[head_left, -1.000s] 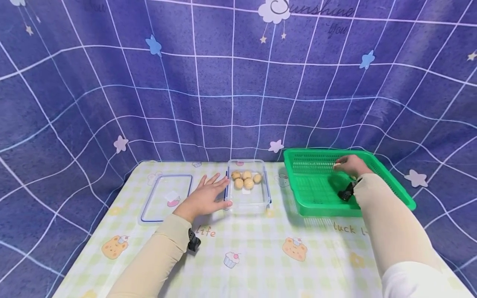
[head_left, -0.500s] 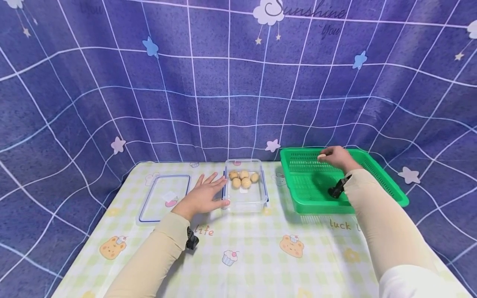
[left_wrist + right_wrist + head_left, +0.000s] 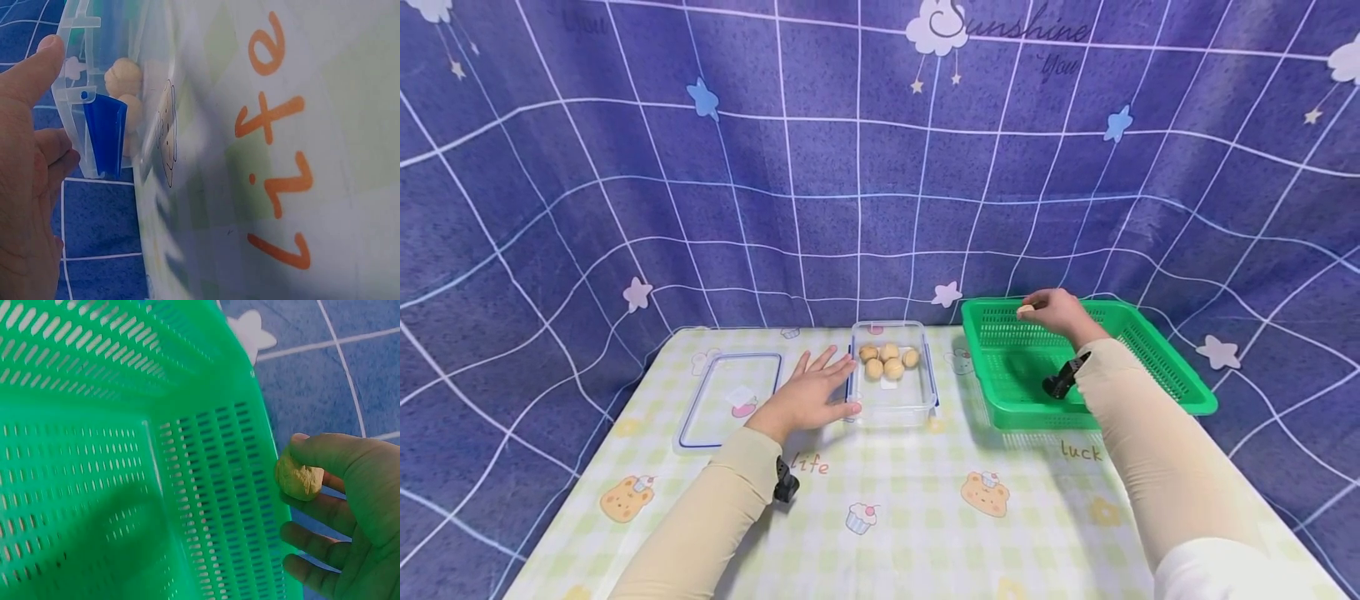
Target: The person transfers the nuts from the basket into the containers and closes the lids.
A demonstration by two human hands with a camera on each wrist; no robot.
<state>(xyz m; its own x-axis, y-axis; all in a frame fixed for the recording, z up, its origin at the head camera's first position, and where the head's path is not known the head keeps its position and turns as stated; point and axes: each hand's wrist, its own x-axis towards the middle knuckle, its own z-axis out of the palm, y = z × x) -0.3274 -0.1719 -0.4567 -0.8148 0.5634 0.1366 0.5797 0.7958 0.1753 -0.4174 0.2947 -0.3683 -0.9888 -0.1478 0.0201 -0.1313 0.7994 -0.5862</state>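
Observation:
Between thumb and fingertips my right hand [image 3: 1060, 317] pinches a walnut [image 3: 299, 477], held up over the back part of the green basket [image 3: 215, 450]. My left hand [image 3: 808, 400] has its fingers spread and its fingertips against the left side of the clear plastic box [image 3: 917, 404]. Inside that box several walnuts [image 3: 892, 368] lie toward the back. In the left wrist view the thumb and fingers are at the box's edge, by its blue clip [image 3: 106, 134].
A clear lid with a blue seal [image 3: 682, 429] lies flat on the table left of the box. The checked tablecloth [image 3: 917, 533] covers the table. A blue curtain [image 3: 820, 217] hangs right behind the table's back edge.
My right hand has risen out of the basket and moved left with the walnut. The left hand stays at the box. The view has shifted slightly.

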